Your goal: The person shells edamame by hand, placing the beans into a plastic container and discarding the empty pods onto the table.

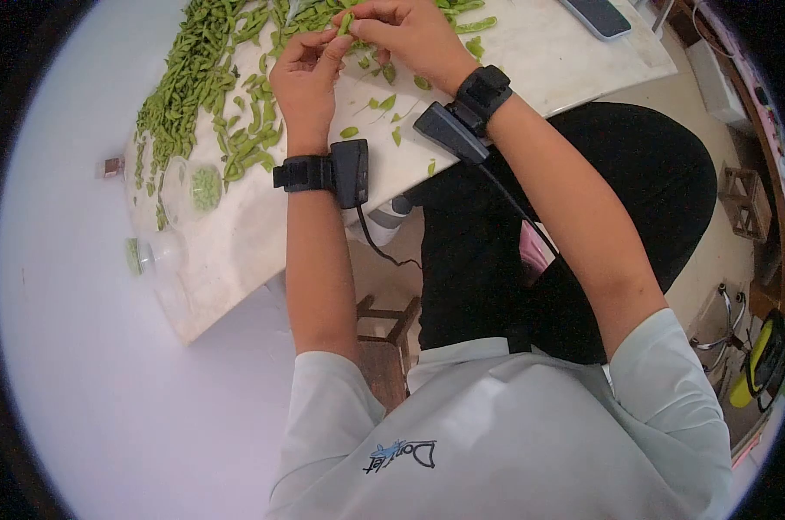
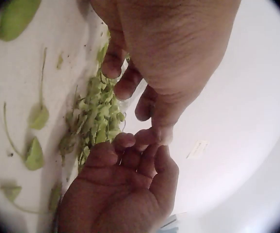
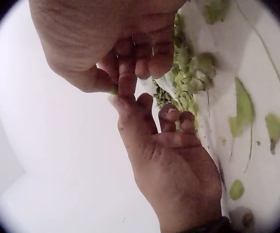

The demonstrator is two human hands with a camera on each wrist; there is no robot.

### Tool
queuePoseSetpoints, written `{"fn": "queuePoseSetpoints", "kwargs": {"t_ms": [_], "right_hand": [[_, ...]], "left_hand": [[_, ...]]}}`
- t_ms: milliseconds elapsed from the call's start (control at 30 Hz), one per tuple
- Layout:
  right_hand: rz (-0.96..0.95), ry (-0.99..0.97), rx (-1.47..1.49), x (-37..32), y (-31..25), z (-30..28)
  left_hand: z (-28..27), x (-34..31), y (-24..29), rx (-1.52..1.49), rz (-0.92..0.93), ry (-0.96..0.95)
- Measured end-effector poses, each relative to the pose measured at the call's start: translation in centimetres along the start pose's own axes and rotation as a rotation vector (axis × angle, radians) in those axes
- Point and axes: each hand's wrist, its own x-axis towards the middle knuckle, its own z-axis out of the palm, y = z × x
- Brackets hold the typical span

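Observation:
Together, both hands hold one green soybean pod above the table's near side. My left hand pinches its lower end between thumb and fingers. From the right, my right hand has its thumb and fingertips at the same pod. In the right wrist view only a sliver of the pod shows between the fingertips; the rest is hidden. Left of the hands spreads a big heap of soybean pods, with several loose pods nearer me.
Clear plastic containers with shelled green beans stand at the table's left. A phone lies at the right, and clear plastic lies among the pods. Leaves and stems are scattered below the hands, near the table edge.

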Motion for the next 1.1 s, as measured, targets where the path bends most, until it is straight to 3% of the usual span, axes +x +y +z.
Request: {"fn": "queuePoseSetpoints", "kwargs": {"t_ms": [100, 333, 500, 1100], "right_hand": [[0.034, 0.065, -0.076, 0.0, -0.2, 0.0], [0.023, 0.023, -0.005, 0.3, 0.6, -0.3], [-0.046, 0.012, -0.023, 0.5, 1.2, -0.4], [-0.02, -0.022, -0.041, 0.6, 1.1, -0.1]], "left_hand": [[0.1, -0.1, -0.1, -0.011, 0.023, -0.009], [0.0, -0.1, -0.5, 0.067, 0.032, -0.078], [0.0, -0.2, -0.5, 0.038, -0.028, -0.097], [-0.3, 0.1, -0.7, -0.096, -0.039, -0.183]]}}
